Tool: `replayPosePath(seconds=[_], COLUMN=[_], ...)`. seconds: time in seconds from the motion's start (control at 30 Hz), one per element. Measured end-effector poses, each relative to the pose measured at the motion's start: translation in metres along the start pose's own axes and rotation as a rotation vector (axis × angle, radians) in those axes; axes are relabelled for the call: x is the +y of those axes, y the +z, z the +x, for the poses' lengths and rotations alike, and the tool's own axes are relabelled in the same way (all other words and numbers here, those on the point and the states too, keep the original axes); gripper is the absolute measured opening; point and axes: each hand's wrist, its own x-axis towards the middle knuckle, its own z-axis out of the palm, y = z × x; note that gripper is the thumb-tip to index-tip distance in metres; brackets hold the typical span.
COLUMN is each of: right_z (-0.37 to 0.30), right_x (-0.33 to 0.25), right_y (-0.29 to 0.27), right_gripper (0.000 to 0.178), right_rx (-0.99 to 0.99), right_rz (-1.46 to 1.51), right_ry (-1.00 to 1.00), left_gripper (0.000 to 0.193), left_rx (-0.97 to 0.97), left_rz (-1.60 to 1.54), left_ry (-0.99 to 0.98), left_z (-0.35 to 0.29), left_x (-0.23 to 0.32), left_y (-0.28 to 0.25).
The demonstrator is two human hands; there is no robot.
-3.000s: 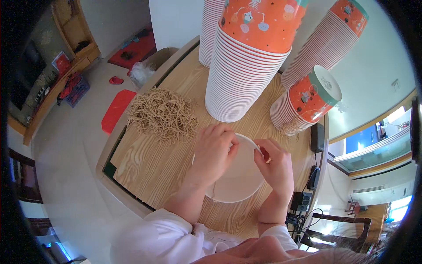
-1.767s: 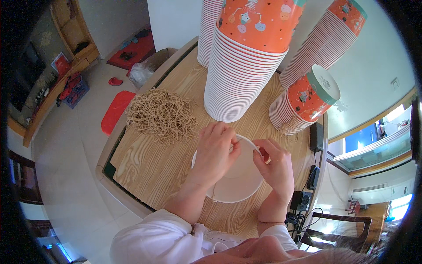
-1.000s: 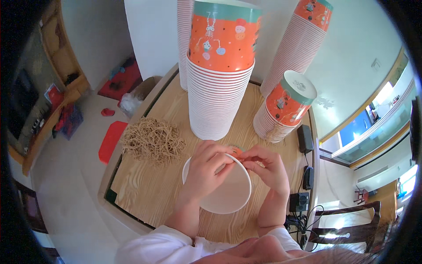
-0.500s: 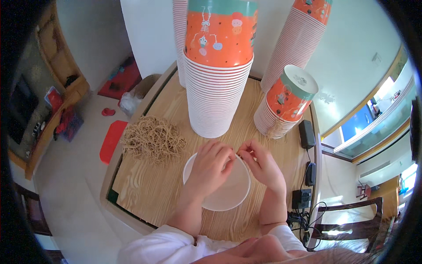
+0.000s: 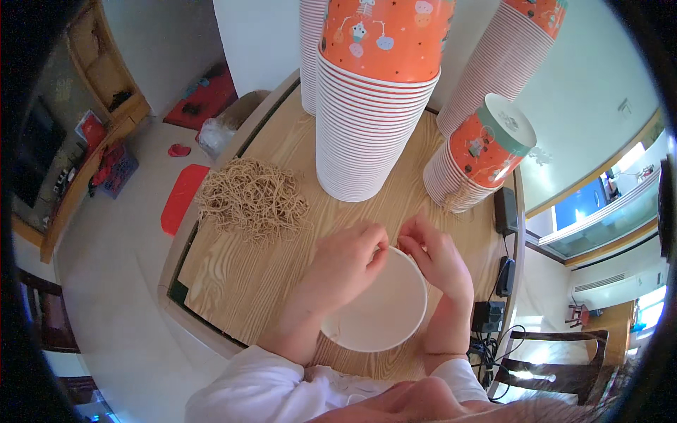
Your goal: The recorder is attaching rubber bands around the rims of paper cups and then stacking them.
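Observation:
A white paper cup [image 5: 384, 317] sits mouth-up on the wooden table [image 5: 240, 282], close to its near edge. My left hand [image 5: 345, 264] lies over the cup's left rim, fingers curled on it. My right hand [image 5: 438, 257] pinches the far rim, its fingertips almost meeting those of the left hand. What the pinched fingers hold besides the rim is hidden. A loose heap of tan string loops [image 5: 254, 201] lies on the table to the left of my hands.
A tall stack of orange printed paper cups [image 5: 374, 120] stands just beyond my hands. A shorter leaning stack [image 5: 472, 162] and another tall one [image 5: 504, 56] are at the right. Black power adapters [image 5: 504, 211] lie at the table's right edge, a chair [image 5: 564, 374] below them.
My right hand has slid from the cup's right side to its far rim, meeting my left hand's fingertips. The small red thing between its fingers no longer shows.

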Motion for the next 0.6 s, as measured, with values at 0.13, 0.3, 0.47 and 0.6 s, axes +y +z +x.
replayPosePath(seconds=[0.13, 0.3, 0.47, 0.6], right_z=[-0.001, -0.001, 0.006, 0.019], right_x=[0.009, 0.020, 0.027, 0.051], right_y=[0.002, -0.002, -0.002, -0.003], right_gripper=[0.007, 0.011, 0.011, 0.010], right_rx=[-0.095, -0.221, -0.265, -0.378], right_rz=[0.004, -0.141, -0.125, 0.041], right_ry=[0.032, -0.043, 0.035, -0.021], left_gripper=[0.010, 0.012, 0.016, 0.017], left_rx=[-0.145, -0.328, -0.376, -0.463], left_rz=[0.044, -0.009, -0.286, -0.488], left_ry=[-0.099, -0.158, -0.106, -0.049], left_z=[-0.008, -0.007, 0.002, 0.007], left_x=[-0.008, -0.022, -0.047, -0.062], left_y=[0.003, 0.005, 0.018, 0.020])
